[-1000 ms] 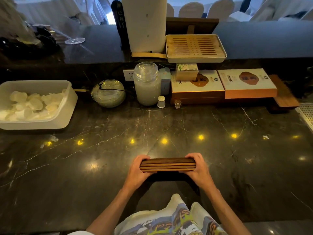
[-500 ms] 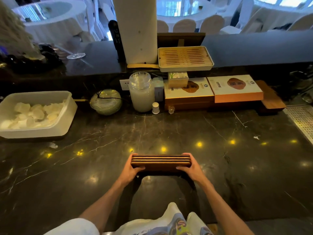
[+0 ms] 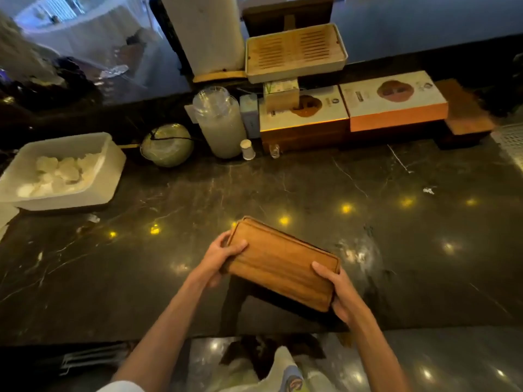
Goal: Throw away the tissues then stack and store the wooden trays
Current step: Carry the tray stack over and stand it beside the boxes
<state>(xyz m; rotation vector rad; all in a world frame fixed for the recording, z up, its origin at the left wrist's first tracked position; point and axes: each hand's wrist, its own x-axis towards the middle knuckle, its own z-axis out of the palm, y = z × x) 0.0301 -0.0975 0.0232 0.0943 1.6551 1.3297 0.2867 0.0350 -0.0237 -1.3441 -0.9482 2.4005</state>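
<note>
Wooden trays [image 3: 280, 264] gripped at both short ends by hands [image 3: 223, 258] [image 3: 339, 292]

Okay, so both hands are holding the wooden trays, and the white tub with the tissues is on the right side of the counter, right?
Not quite. The head view shows the white tub with the tissues on the left side of the counter, not the right. The left hand and right hand do hold the wooden trays.
</note>
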